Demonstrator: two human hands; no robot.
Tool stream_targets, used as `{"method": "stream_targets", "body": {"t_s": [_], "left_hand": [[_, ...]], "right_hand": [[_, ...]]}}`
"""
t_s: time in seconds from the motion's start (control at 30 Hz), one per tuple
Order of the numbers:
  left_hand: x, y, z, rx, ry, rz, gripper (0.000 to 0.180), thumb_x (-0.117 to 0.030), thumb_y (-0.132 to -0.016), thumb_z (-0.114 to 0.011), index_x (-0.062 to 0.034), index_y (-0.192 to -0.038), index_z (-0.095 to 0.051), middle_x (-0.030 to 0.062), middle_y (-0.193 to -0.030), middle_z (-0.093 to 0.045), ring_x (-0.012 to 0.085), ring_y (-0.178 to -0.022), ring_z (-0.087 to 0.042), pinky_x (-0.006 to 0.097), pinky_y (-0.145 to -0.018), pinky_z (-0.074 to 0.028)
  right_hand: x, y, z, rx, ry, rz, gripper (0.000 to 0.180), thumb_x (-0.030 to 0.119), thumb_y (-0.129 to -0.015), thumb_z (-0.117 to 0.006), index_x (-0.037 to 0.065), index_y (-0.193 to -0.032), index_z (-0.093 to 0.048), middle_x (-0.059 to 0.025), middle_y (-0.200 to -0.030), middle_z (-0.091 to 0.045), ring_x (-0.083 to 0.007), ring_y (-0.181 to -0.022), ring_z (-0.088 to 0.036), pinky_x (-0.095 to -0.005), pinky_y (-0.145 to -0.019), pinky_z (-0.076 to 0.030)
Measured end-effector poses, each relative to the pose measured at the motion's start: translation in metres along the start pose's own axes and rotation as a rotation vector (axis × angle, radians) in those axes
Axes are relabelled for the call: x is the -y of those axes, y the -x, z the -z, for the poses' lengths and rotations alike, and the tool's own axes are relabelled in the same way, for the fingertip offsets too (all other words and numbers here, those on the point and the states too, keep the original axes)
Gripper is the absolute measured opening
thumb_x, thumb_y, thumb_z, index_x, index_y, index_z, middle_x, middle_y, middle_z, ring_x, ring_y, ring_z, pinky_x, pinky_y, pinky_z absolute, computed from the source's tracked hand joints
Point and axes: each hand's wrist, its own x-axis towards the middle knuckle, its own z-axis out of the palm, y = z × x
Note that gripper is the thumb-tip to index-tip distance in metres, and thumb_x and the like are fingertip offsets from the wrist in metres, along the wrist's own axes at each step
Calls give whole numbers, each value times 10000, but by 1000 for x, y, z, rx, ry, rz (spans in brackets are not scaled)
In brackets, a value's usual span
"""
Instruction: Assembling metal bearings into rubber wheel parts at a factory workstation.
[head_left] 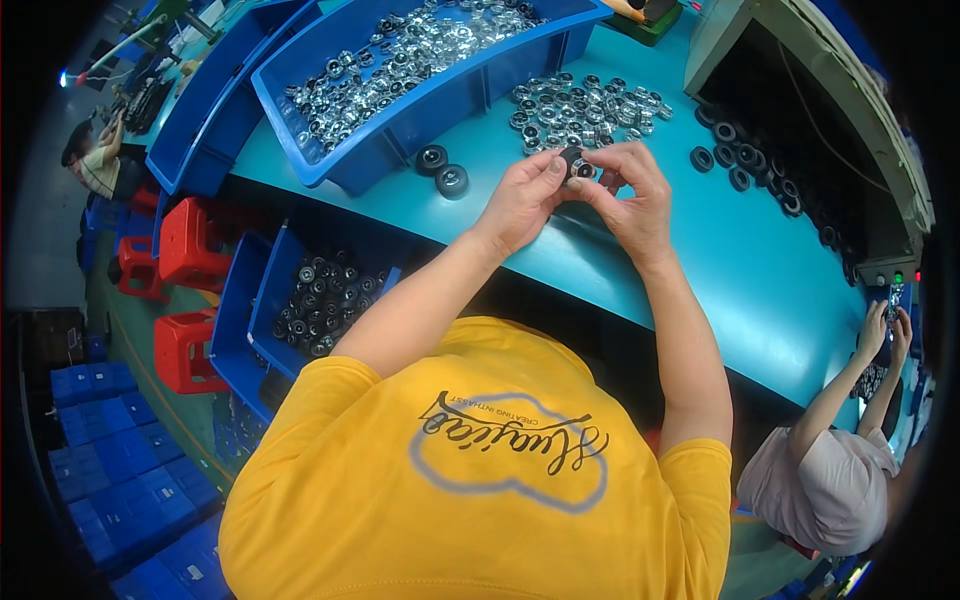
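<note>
"Reason for layout?"
"Likely easy reach: shiny silver round parts heaped close ahead, loose black tyre-like rings scattered right."
"Grips?"
"Pinching black rubbery band in left hand, nearly closed; holding silver-centred round piece against it in right hand, thumb-and-finger pinch. Both above turquoise tabletop. Joined? Can't tell."

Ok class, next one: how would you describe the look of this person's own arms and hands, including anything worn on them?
The left hand and right hand wear no gloves, and no watch or bracelet shows. The forearms are uncovered. Plain yellow short sleeves belong to a yellow T-shirt printed with dark script.
</note>
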Motion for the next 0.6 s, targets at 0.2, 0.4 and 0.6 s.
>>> {"method": "stream_targets", "body": {"t_s": [0.2, 0.4, 0.6], "left_hand": [[2, -1, -3, -67, -87, -6, 352, -270, -1065, -516, 2, -1281, -580, 52, -1055, -666, 134, -975, -652, 305, -919, -540], [9, -4, 0, -102, -287, -82, 352, -233, -1033, -586, 22, -1270, -541, 54, -1085, -647, 143, -1016, -646, 305, -912, -541], [13, -2, 3, -85, -291, -189, 320, -233, -1030, -593, -25, -1259, -513, 46, -1042, -614, 124, -948, -628, 276, -846, -545]], "right_hand": [[0, 1, -4, -19, 55, -6, 309, 86, -718, -866, 112, -1006, -760, -39, -903, -661, -110, -674, -609, -249, -582, -517], [0, 3, -6, 63, 84, 31, 375, 51, -737, -838, 127, -1092, -742, -41, -934, -653, -128, -758, -627, -256, -626, -527], [-10, 0, 0, 152, -228, -264, 377, 178, -843, -796, 59, -1188, -702, -39, -1021, -652, -139, -942, -618, -282, -725, -543]]}}
